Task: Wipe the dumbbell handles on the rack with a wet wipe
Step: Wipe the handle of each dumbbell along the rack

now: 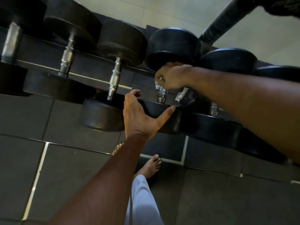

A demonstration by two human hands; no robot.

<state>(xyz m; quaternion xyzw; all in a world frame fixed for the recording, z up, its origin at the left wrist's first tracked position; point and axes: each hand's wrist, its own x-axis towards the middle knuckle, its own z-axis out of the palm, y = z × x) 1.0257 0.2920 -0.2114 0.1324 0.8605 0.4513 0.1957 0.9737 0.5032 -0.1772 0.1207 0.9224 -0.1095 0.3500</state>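
Observation:
A row of black rubber dumbbells with knurled steel handles lies across the dark rack [90,79]. My right hand [170,77] grips the upper part of one dumbbell's handle [162,95] with a white wet wipe [181,96] wrapped in its fingers; a loose end of the wipe hangs below the hand. My left hand [139,117] rests on the near head [162,117] of that same dumbbell, thumb spread along its rim and fingers curved over the far side. The neighbouring handles [114,80] to the left are bare.
More dumbbells continue to the right [227,60] and left [67,56]. A black rack post [224,20] slants at the upper right. Dark rubber floor tiles with pale seams [37,176] lie below, where my bare feet [151,166] stand close to the rack.

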